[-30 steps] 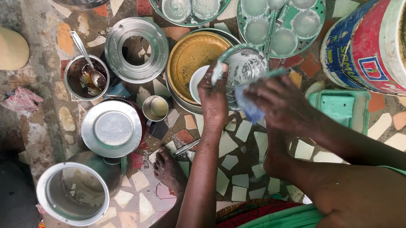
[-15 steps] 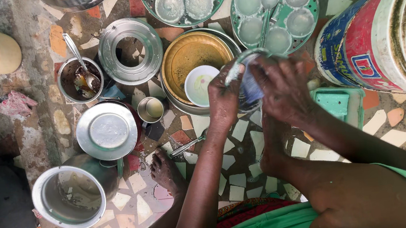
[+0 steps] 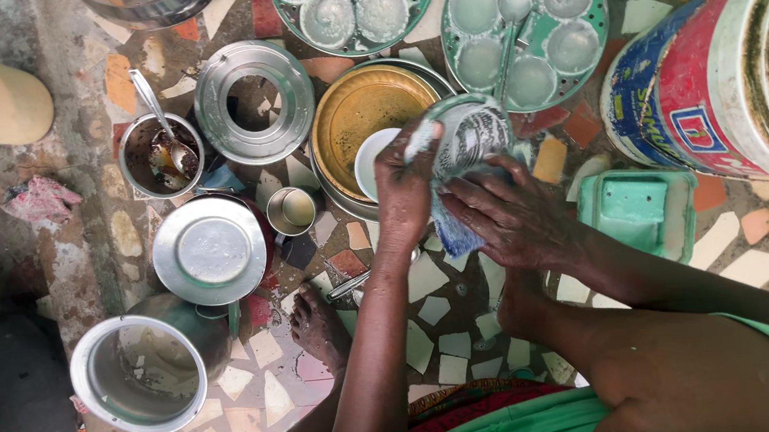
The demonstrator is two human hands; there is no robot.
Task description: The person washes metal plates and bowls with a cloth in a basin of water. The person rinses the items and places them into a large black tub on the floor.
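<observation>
While a soapy round steel cup (image 3: 469, 133) is gripped by the curled fingers of the left hand (image 3: 404, 188) above the mosaic floor (image 3: 430, 283), a blue scrub cloth (image 3: 455, 228) is pressed against it under the spread fingers of the right hand (image 3: 509, 220). Just behind, a wide brass-coloured bowl (image 3: 364, 113) is seen.

A home dishwashing spot set on the ground: a mosaic floor of broken tile pieces (image 3: 451, 309) carries soiled steel pots (image 3: 139, 370), lids (image 3: 209, 251), moulded steamer trays (image 3: 524, 25), a brass bowl (image 3: 364, 113) and big plastic buckets (image 3: 721, 66), with a bare foot (image 3: 318, 326) among them.
</observation>
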